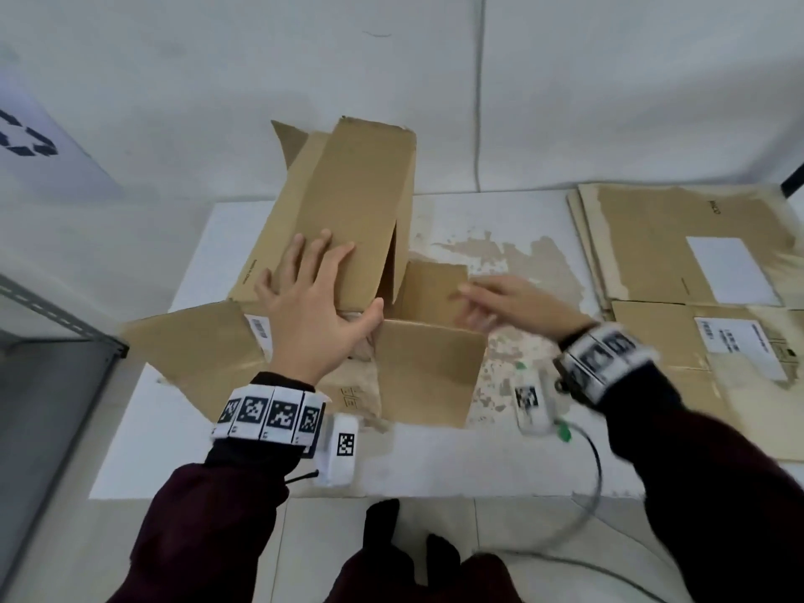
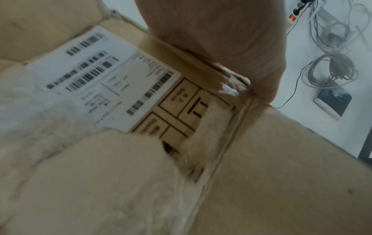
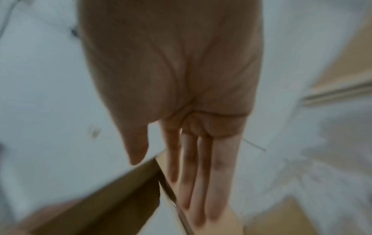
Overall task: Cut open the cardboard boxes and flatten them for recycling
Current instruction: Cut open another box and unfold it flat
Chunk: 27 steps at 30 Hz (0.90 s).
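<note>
Brown cardboard box [image 1: 348, 219] at centre frame, opened out and half collapsed on the white table: one long panel tilts up, flaps spread lower left and lower right. Barcoded shipping label [image 2: 104, 76] on its near panel. Flattened boxes [image 1: 678, 254] stacked at right.

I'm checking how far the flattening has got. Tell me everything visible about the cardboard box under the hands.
The cardboard box is plain brown corrugated board, opened up and only partly collapsed: one long panel still slopes upward, while flaps splay out on the white table. A white barcode label and printed handling symbols sit on one face, with torn patches nearby. The left hand presses flat on the sloping panel; the right hand, blurred, reaches a low flap.
</note>
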Tool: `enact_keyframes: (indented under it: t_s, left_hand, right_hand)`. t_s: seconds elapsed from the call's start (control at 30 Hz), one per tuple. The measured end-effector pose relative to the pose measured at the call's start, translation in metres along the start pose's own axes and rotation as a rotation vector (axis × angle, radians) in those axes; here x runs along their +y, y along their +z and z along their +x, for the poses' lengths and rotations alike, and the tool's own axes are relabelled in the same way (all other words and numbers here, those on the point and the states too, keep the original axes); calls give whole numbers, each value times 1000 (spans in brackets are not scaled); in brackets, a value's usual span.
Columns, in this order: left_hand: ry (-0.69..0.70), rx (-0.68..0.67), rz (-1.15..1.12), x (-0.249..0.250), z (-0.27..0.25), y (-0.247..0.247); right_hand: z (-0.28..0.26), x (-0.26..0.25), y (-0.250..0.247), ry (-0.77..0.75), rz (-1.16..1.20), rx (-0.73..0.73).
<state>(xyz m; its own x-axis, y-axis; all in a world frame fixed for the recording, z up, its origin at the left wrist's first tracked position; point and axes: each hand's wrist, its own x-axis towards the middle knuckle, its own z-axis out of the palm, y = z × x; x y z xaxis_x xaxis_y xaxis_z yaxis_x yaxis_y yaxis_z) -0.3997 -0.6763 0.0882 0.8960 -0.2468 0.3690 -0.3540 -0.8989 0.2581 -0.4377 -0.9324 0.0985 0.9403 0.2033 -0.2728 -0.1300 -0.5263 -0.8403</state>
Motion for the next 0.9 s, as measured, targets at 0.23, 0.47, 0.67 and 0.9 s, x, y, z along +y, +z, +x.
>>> enact_keyframes:
  t_s: [0.23,0.47,0.67,0.9]
  left_hand:
    - [78,19,-22,-12,-12,-13]
    - [68,20,-47,-17,-2,-9]
    - [161,38,-14,4,28,29]
    - [244,-192,201,37,73,103]
  right_hand:
    - [139,-22,8,0,-431,255]
    - [140,10,-20,9,-363,359]
    - [128,59,-90,244,-5,442]
    - [99,68,-69,381,138,607]
